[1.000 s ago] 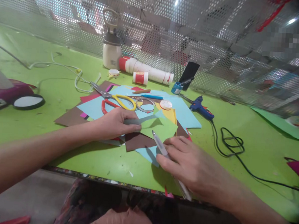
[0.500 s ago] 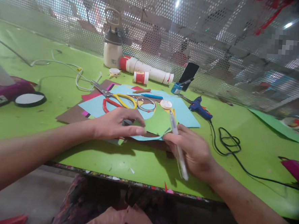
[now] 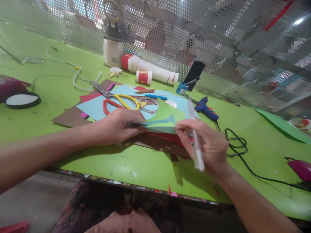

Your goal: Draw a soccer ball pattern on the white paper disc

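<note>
My left hand [image 3: 116, 126] pinches the near left edge of a green paper sheet [image 3: 166, 113] that is lifted off a pile of coloured paper [image 3: 98, 106]. My right hand [image 3: 209, 146] grips the sheet's right edge with thumb and fingers and also holds a clear pen [image 3: 194, 140] that points up and away. A thin blue paper lies under the green sheet. Brown and red sheets [image 3: 159, 141] lie flat beneath both hands.
Yellow and red scissors [image 3: 116, 102] and a metal ring [image 3: 148, 105] rest on the pile. A blue glue gun [image 3: 207, 111] with a black cord [image 3: 238, 146] lies to the right. A white bottle [image 3: 111, 47], a roll of cups [image 3: 153, 72] and a phone [image 3: 195, 71] stand by the mesh wall.
My right hand rose from the table with the pen and took the green sheet's right edge. The sheet lifted off the pile; my left hand kept its pinch.
</note>
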Tool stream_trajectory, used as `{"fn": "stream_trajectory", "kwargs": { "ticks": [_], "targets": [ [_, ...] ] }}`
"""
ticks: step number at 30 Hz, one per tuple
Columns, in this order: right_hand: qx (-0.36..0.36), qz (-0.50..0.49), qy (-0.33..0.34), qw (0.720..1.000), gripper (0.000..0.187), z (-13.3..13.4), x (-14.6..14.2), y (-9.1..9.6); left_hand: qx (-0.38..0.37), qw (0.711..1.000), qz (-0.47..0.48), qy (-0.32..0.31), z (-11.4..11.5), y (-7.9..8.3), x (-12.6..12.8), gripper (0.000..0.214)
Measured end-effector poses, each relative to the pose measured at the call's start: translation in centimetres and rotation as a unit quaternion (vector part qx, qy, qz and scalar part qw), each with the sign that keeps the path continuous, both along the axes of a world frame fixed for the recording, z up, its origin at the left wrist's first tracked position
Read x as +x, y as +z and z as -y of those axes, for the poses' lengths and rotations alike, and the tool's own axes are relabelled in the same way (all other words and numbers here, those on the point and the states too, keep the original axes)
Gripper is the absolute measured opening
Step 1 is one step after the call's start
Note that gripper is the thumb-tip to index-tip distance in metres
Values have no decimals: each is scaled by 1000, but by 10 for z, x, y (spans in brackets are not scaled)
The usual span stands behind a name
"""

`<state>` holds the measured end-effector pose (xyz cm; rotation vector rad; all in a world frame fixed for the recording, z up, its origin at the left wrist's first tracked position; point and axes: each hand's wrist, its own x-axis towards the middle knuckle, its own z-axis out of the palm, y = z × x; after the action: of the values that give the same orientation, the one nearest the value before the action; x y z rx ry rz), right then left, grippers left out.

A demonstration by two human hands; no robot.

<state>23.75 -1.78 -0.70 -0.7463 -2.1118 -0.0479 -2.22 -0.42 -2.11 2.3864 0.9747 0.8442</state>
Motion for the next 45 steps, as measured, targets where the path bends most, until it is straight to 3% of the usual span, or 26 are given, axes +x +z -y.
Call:
{"fn": "stream_trajectory", "kwargs": {
  "ticks": [4, 7, 20, 37, 41, 45],
  "targets": [
    [13, -76, -49, 996, 24, 6, 3, 6, 4, 1000, 8, 16, -1, 0, -1, 20],
    [-13, -112, -45, 993, 22, 8, 3, 6, 4, 1000, 9, 10, -1, 0, -1, 22],
    [-23, -145, -68, 987, 23, 9, 9, 7, 5, 1000, 15, 4, -1, 0, -2, 19],
    [-24, -148, -45, 988, 26, 6, 10, 2, 10, 999, 30, 18, 0, 1, -3, 20],
    [18, -90, -30, 995, 25, 7, 13, 8, 11, 999, 28, 14, -2, -2, -2, 19],
    [13, 93, 6, 996, 14, 14, 23, 21, 21, 1000, 18, -4, -2, -5, -1, 19]
  ]
}}
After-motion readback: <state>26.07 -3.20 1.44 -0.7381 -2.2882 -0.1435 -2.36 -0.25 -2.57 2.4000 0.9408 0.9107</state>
